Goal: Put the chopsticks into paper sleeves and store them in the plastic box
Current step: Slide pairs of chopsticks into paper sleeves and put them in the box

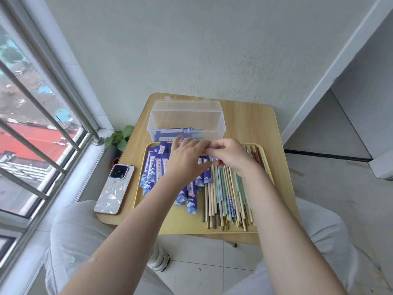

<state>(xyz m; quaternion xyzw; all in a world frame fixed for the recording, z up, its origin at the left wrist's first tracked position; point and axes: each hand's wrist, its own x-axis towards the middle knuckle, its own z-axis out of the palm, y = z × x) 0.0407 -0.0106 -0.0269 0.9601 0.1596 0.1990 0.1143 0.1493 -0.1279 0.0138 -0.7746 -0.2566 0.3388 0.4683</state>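
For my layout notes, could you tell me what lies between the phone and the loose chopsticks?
In the head view, blue paper sleeves in the tray lie between the phone and chopsticks.

Over a small wooden table (253,122), the left hand (185,158) and right hand (228,155) meet above a yellow tray (139,194), their fingers pinching a blue paper sleeve (209,149) between them. Loose blue sleeves (154,171) fill the tray's left half and bare chopsticks (223,194) in wood, pale green and brown its right. Behind the tray stands an open clear plastic box (187,122) holding sleeved chopsticks (170,133); a phone (114,189) lies left of the tray.
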